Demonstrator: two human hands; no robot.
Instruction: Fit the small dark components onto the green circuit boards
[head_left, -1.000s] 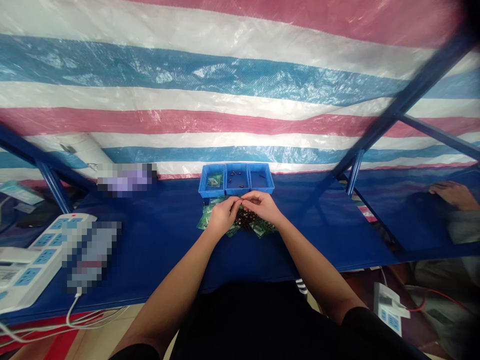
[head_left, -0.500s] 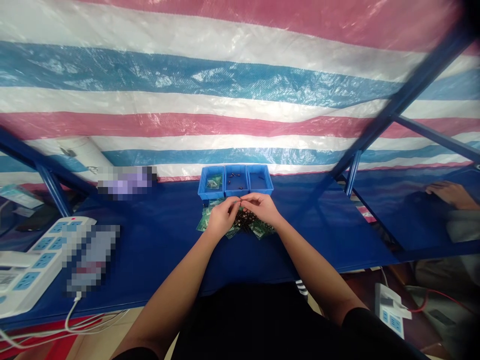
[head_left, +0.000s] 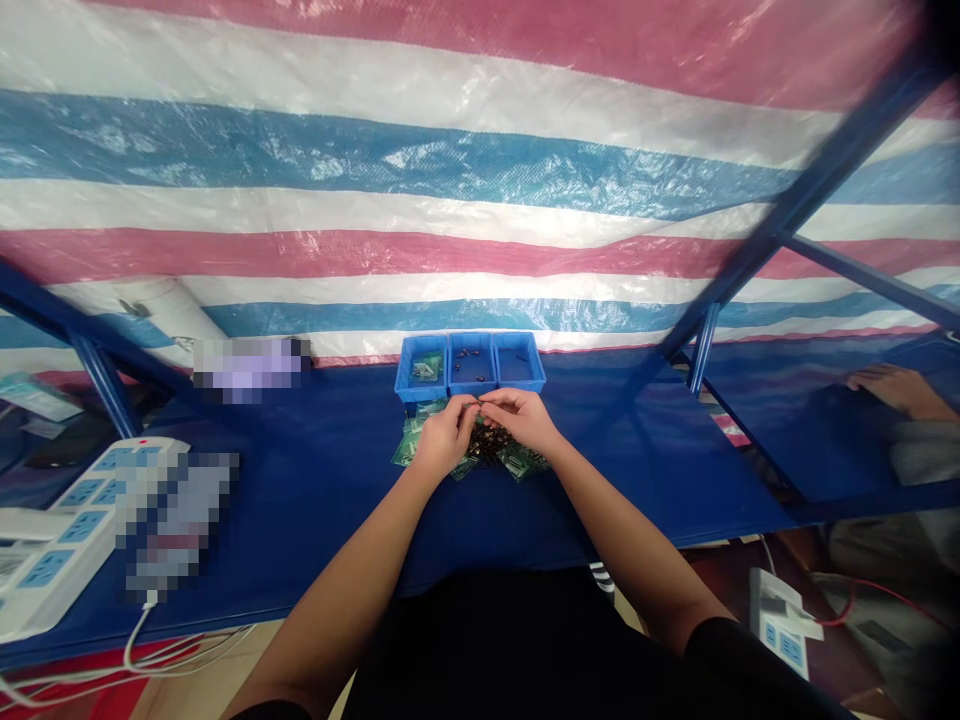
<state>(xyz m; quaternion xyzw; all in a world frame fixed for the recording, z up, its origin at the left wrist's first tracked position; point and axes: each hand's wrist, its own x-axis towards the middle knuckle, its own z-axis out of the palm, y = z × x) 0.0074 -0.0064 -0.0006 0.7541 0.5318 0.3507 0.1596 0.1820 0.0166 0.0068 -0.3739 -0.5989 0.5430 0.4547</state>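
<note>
My left hand (head_left: 448,432) and my right hand (head_left: 523,416) meet at their fingertips, both in a pinch. Whatever lies between the fingers is too small to name. Beneath them is a heap of small dark, brassy metal parts (head_left: 491,445). Green-tinted clear bags (head_left: 411,440) lie to the left of the heap, and another green bag (head_left: 517,462) is at its right. Just beyond my hands stand three joined blue bins (head_left: 471,388). The left bin contains a green bag (head_left: 428,366), the middle one a few small metal parts (head_left: 466,353), and the right one a tiny dark piece.
On the blue table (head_left: 315,500), a white power strip (head_left: 90,520) and a blurred-out device with a white cable (head_left: 139,630) sit at left. Blue frame posts (head_left: 703,345) rise on both sides. Another person's hand (head_left: 892,385) rests on a neighbouring table at right.
My hands stay pinched together over the heap with barely any movement. The whole view has shifted very slightly.
</note>
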